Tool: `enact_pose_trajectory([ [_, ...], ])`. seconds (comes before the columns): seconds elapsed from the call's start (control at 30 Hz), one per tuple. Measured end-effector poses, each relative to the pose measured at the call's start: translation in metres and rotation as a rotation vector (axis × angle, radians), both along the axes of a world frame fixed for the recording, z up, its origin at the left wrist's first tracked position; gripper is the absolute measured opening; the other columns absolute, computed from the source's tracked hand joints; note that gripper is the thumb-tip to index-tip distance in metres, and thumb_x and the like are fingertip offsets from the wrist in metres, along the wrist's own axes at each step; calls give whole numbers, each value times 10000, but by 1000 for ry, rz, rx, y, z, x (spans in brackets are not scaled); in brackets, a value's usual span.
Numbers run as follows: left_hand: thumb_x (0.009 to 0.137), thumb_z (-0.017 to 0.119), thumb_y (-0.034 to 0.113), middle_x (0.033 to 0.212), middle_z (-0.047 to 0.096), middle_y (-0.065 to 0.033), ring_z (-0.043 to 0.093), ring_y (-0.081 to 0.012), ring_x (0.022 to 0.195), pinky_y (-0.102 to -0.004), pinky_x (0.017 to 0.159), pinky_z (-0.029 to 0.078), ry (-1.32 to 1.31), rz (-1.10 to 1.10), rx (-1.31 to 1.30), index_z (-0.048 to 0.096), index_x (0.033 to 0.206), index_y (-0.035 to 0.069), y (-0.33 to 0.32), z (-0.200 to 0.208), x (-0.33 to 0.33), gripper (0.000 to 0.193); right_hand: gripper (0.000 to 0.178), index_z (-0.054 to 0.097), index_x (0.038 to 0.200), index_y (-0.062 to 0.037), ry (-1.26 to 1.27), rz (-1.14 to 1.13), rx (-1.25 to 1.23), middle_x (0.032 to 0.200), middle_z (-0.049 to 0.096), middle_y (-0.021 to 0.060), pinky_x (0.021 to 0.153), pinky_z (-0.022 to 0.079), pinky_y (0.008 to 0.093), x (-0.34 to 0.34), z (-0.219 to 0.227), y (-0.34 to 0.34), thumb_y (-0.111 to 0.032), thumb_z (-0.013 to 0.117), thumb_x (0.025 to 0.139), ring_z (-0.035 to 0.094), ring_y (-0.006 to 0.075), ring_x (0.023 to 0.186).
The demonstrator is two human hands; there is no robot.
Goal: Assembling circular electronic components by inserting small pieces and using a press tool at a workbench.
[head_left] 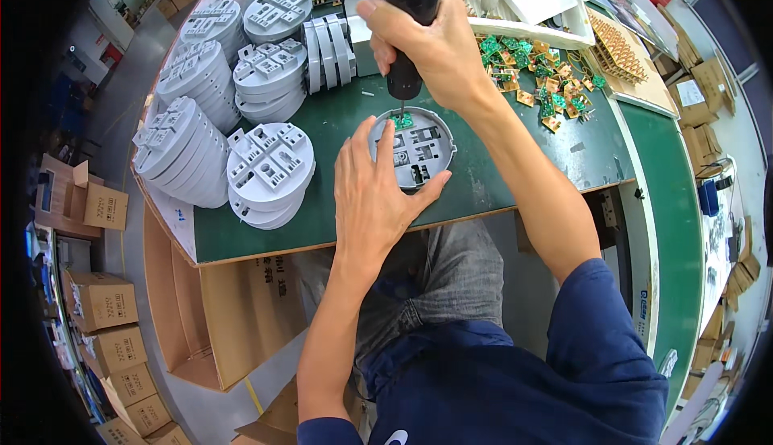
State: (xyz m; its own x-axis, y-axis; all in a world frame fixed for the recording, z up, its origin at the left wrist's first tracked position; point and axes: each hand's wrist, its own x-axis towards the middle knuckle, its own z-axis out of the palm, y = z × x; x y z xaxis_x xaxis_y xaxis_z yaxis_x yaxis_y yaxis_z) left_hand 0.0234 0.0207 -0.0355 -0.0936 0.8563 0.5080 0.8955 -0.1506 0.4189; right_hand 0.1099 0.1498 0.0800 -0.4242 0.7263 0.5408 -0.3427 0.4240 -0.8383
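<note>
From my remote post I record the following on the head view. The right hand [431, 47], upper centre of the frame, is closed around a black power screwdriver [413, 2], held upright with its bit pointing down. The bit ends at a small green circuit board [400, 121] seated in the upper part of a round grey housing [448, 155]; I cannot tell whether it bears on a screw.

The housing lies open side up at the centre of the frame, on a green worktop [483, 183]. The left hand [369, 183] is part-open and has hold of it: fingers along the left side, index finger reaching in beside the board, thumb at the lower right rim.

I note stacked grey discs [271, 163] at upper left. At upper right I find loose small boards [551, 83], a white foam tray [547, 37] and a rack of brass-coloured pins [618, 47].
</note>
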Motion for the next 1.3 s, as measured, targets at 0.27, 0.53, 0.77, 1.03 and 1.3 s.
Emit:
enact_pose_trajectory([
  [0.27,783,809,529,1364,505,-230,518,-393,1225,-490,1021,461,8,-6,16,586,1294,-93,3,1,1,835,231,602,1027,-10,-154,13,102,630,585,35,523,448,270,-3,-8,7,-189,713,932,539,91,523],
  [0.53,764,843,486,1394,515,-223,520,-399,1250,-473,1050,447,-34,22,11,592,1325,-47,-1,-4,-3,814,323,611,1156,4,-135,-26,57,655,597,32,544,448,266,-12,-13,1,-214,711,940,561,102,559],
  [0.77,776,827,521,1397,512,-212,510,-412,1237,-505,1043,436,8,7,245,596,1318,-35,-21,17,-12,811,430,584,1256,18,-94,-23,37,689,612,38,604,477,267,-14,3,18,-254,714,949,597,113,619],
  [1.03,744,816,601,1307,528,-244,486,-398,1212,-528,1044,396,216,537,75,554,1359,-10,-58,54,-82,906,327,588,1124,7,-143,-140,89,741,627,33,619,489,259,-20,36,19,-255,704,966,599,104,648],
  [1.3,710,858,549,1331,539,-237,493,-400,1226,-515,1064,393,116,536,14,510,1419,3,-40,33,-87,961,543,526,1364,29,-274,-118,280,1078,685,129,855,528,317,-6,8,16,-287,719,966,659,159,961],
])
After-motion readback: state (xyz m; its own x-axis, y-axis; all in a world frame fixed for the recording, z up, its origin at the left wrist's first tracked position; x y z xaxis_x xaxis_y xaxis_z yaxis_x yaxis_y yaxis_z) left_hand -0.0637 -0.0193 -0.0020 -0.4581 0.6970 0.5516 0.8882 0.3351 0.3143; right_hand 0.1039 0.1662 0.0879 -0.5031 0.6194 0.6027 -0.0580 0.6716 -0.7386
